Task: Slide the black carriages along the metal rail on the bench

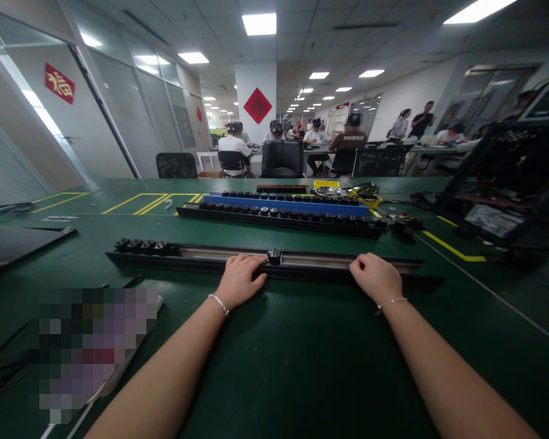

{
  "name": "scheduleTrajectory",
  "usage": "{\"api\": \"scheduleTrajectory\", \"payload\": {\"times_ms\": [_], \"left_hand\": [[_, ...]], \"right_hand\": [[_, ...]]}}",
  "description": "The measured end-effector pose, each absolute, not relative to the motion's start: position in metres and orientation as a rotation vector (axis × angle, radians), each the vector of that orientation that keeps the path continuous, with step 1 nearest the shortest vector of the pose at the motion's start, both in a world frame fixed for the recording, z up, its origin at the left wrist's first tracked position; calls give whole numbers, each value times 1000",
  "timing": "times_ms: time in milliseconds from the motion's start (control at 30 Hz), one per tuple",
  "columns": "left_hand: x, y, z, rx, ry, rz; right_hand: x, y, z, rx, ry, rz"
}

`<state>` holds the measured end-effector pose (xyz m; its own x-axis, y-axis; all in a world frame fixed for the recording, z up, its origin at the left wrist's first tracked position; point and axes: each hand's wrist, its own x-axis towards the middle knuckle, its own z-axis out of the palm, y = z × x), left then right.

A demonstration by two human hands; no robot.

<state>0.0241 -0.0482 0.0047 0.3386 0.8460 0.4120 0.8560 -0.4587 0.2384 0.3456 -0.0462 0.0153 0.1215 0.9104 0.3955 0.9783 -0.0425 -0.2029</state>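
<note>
A long black rail (201, 264) with a metallic channel lies across the green table. Several small black modules (141, 246) sit at its left end, and one single module (274, 256) stands near its middle. My left hand (242, 279) rests on the rail just left of the single module, its fingertips close to it, the thumb apart. Farther right, my right hand (377, 277) is curled closed at the rail; whatever its fingers may hold is hidden.
Behind lie another black rail (338, 225) and a blue rail (288, 204) with modules. A blurred flat object (96, 347) lies front left. Black equipment (498, 183) stands right. Seated people (232, 143) are in the background.
</note>
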Motion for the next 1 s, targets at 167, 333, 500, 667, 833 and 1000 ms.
{"api": "scheduleTrajectory", "payload": {"times_ms": [167, 333, 500, 667, 833, 1000], "left_hand": [[25, -48, 3, -2526, -1626, -798], [27, -47, 2, -2529, -1617, -804], [29, -50, 3, -2533, -1622, -805], [31, -52, 3, -2542, -1608, -817], [31, -53, 4, -2537, -1602, -804], [31, -53, 4, -2540, -1584, -798]], "right_hand": [[347, -47, 18, -2085, -1812, -171], [346, -50, 26, -2176, -1800, -94], [349, -51, 31, -2217, -1791, -52], [353, -51, 33, -2218, -1795, -36], [353, -52, 36, -2251, -1806, 42], [348, -53, 35, -2214, -1813, -31]]}}
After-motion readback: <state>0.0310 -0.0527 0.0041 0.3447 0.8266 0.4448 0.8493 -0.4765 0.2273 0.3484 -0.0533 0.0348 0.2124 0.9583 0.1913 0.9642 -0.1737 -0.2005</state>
